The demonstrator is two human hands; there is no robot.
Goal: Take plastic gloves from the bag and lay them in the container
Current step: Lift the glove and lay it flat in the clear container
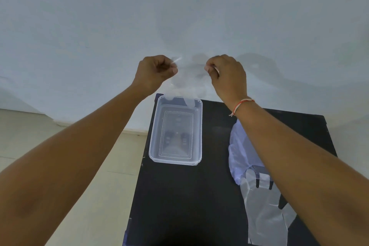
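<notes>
Between both grips, glove.

Black table with container, bag, gloves

Clear thin plastic glove — filmy; container glossy transparent plastic; table matt black — smooth

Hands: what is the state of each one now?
Left hand: pinching the thin clear plastic glove.
Right hand: pinching the same glove.
</notes>
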